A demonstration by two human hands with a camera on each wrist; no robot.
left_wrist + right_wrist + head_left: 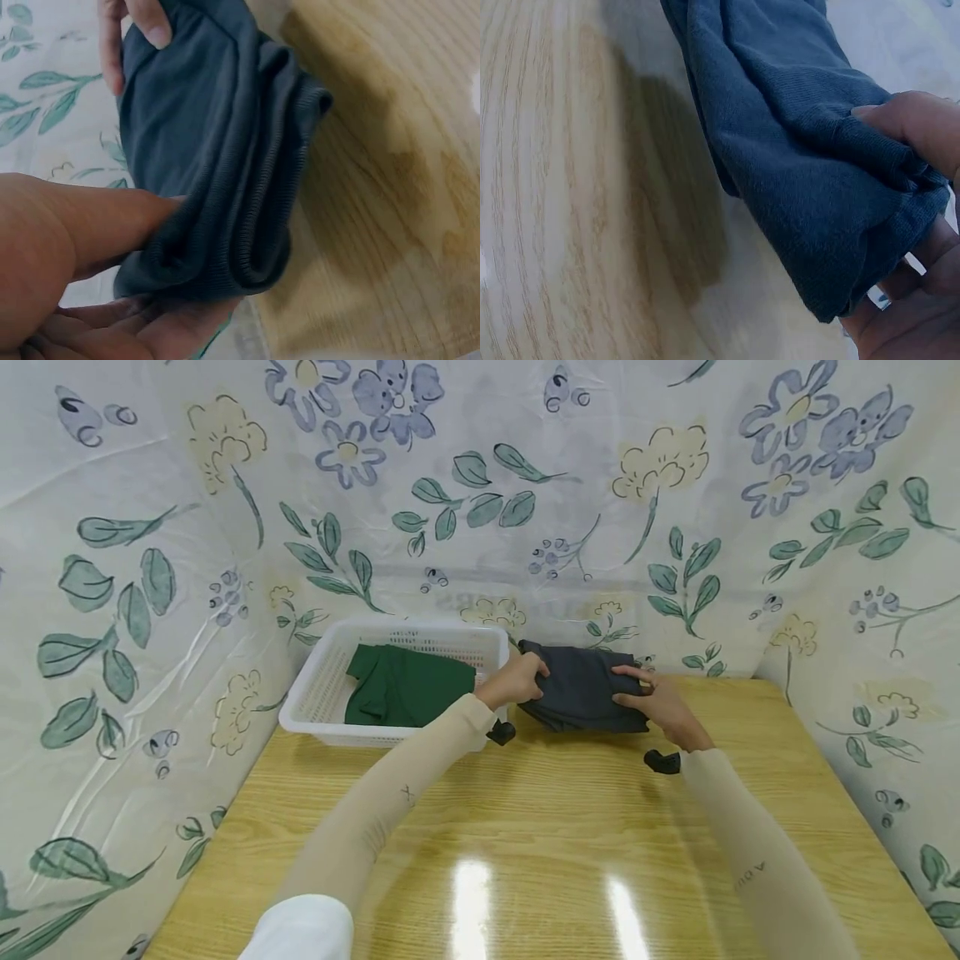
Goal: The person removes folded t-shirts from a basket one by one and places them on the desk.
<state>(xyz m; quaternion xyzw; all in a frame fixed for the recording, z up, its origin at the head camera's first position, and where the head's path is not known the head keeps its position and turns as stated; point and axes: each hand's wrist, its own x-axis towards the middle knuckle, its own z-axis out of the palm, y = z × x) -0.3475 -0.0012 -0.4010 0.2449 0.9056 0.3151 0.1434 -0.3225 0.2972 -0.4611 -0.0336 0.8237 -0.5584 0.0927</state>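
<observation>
At one end of a folded dark blue-grey garment, the left hand pinches the cloth, thumb on top and fingers underneath; the right hand grips the other end likewise. The left wrist view shows the stacked fold layers that the head view hides, while the right wrist view shows fingers beneath the cloth. Both sleeved arms reach forward, the left slanting rightward, the right slanting inward. The garment is just right of a white plastic basket holding a green garment, its shadow falling on the wooden desk.
</observation>
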